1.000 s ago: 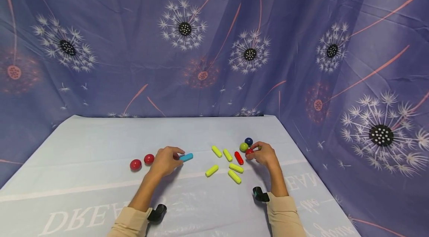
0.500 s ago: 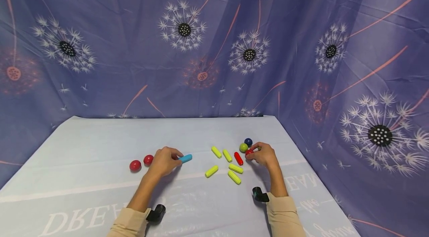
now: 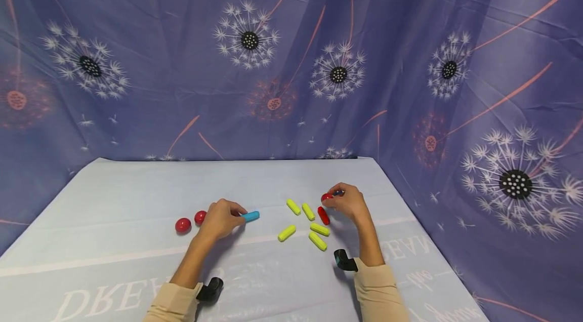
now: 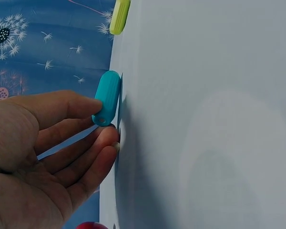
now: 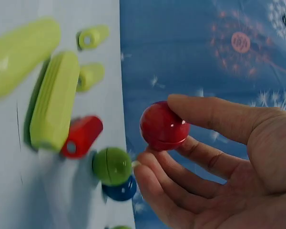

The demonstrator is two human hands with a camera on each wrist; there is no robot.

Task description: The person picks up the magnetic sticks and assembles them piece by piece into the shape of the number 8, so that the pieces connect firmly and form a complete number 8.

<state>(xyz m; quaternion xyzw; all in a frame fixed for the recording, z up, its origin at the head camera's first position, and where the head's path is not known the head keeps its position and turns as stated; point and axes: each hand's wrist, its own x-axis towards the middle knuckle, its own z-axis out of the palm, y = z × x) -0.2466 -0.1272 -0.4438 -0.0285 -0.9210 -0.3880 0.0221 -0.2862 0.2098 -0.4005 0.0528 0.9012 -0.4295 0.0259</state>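
Note:
My left hand pinches one end of a turquoise rod-shaped bead between thumb and fingertips, close over the cloth; a small hole shows in the bead's near end. On the right, my right hand holds a glossy red ball by thumb and fingers, raised off the table. Below that ball, in the right wrist view, a green ball lies against a dark blue ball. A red rod-shaped bead lies just in front of the right hand, beside several yellow-green rods.
Two red balls lie left of my left hand, one partly behind it. The white printed cloth covers the table. A purple dandelion curtain hangs along the back and right edges. Another green ball shows at the right wrist view's bottom edge.
My right hand has lifted the red ball and carried it left and away from me, over the green and dark blue balls. The left hand keeps its hold on the turquoise bead almost unmoved.

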